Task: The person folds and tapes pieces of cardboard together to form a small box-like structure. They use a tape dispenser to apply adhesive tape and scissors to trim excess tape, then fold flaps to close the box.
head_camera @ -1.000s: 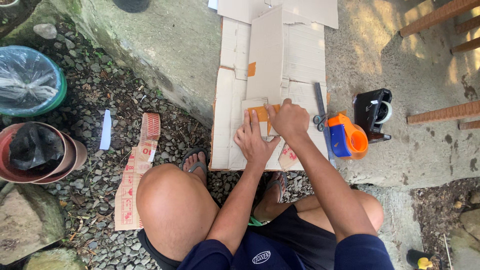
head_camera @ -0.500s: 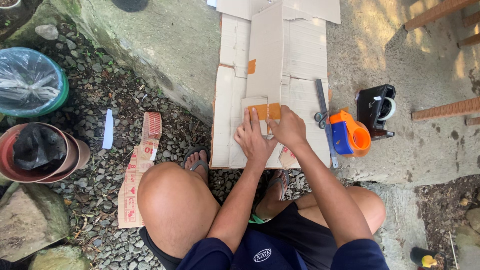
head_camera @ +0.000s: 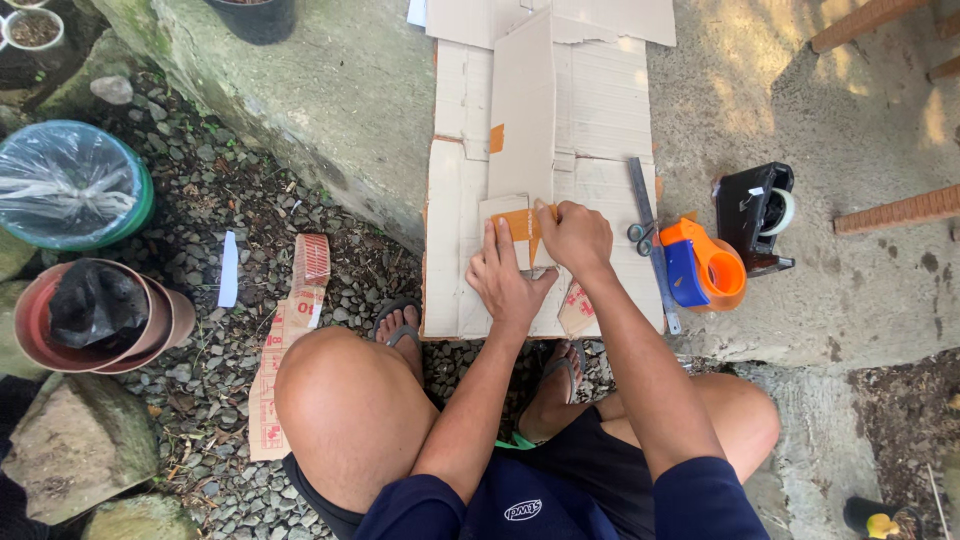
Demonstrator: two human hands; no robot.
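A flattened cardboard box [head_camera: 590, 120] lies on the concrete in front of my knees. My left hand [head_camera: 503, 281] presses flat on a small cardboard piece [head_camera: 497, 208], fingers spread. My right hand [head_camera: 574, 236] is curled just to its right, its fingers pinching at a strip of orange-brown tape [head_camera: 521, 223] on that piece. Whether it truly grips the tape or a small tool is hidden by the fingers. A second patch of orange tape [head_camera: 496, 138] sits higher up on the box.
To the right lie scissors with a long blade [head_camera: 641, 216], an orange and blue tape dispenser [head_camera: 701, 266] and a black tape dispenser [head_camera: 756, 214]. On the gravel at left are a torn printed cardboard strip [head_camera: 283, 330], stacked pots [head_camera: 100, 317] and a plastic-covered bucket [head_camera: 70, 185].
My right hand has slid a little down and toward me along the taped piece. The left hand stays pressed on the cardboard.
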